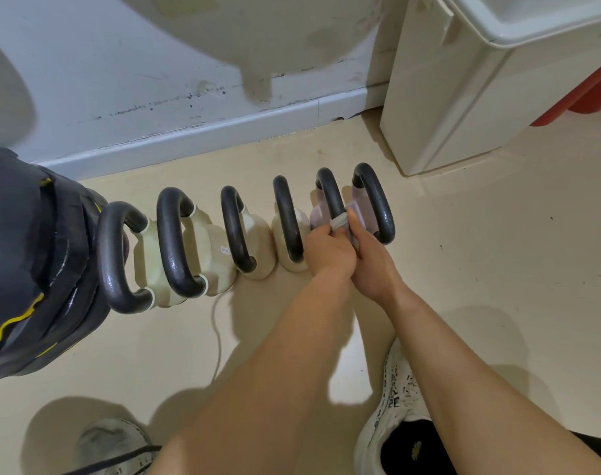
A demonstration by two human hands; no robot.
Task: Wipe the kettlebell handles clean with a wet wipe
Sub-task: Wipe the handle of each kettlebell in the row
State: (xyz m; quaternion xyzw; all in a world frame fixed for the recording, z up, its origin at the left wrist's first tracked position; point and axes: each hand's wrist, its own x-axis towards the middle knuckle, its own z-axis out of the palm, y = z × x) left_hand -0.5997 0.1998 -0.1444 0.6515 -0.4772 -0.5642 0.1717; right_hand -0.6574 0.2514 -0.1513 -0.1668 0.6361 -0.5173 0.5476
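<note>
- Six kettlebells stand in a row on the floor (498,269) along the wall. The work is at the fifth from the left, the lilac kettlebell (317,218).
- The wet wipe (339,222) is looped round the near part of its dark handle (330,190).
- The left hand (328,252) has its grip closed, fingers curled on the wipe.
- The right hand (374,265) presses its thumb on the wipe, grip apparently closed too; its fingers are hidden.
- Likely step: rubbing this handle.
- The next move calls for sliding the wipe over the arch while keeping it taut, then shifting to the end handle (374,197) just beside.
</note>
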